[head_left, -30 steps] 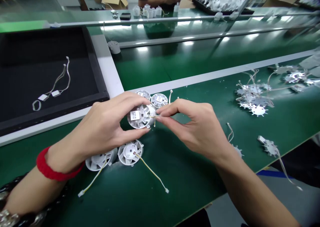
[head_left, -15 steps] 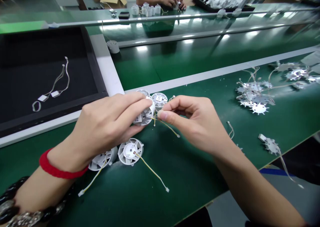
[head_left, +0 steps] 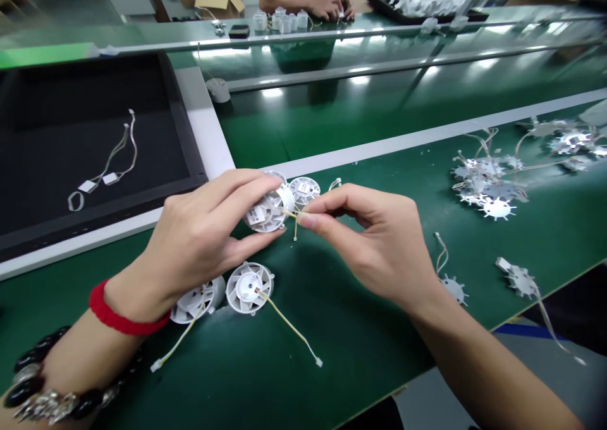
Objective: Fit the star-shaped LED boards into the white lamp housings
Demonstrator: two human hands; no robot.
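Note:
My left hand (head_left: 208, 221) grips a round white fan (head_left: 271, 210) by its rim, tilted up off the bench, with a label on its hub. Thin yellow and white wires (head_left: 290, 214) run from that fan to my right hand (head_left: 365, 234), whose thumb and index finger are pinched on them. Just behind the held fan, another white fan (head_left: 305, 190) sits on the bench. Nearer to me, one fan (head_left: 250, 289) lies with its cable stretched to the right. Partly covered by my left wrist is a further fan (head_left: 199, 302).
A black tray (head_left: 156, 136) on the left holds two small white parts with cables. Silvery toothed discs (head_left: 488, 183) with wires are heaped on the right, and one disc (head_left: 521, 281) lies near the bench edge. Across the line, a person's hands (head_left: 334, 6) work beside white parts.
The fan in my left hand has turned so more of its face shows. My right fingers now hold the wires close to the fan, and the loose wire end no longer shows.

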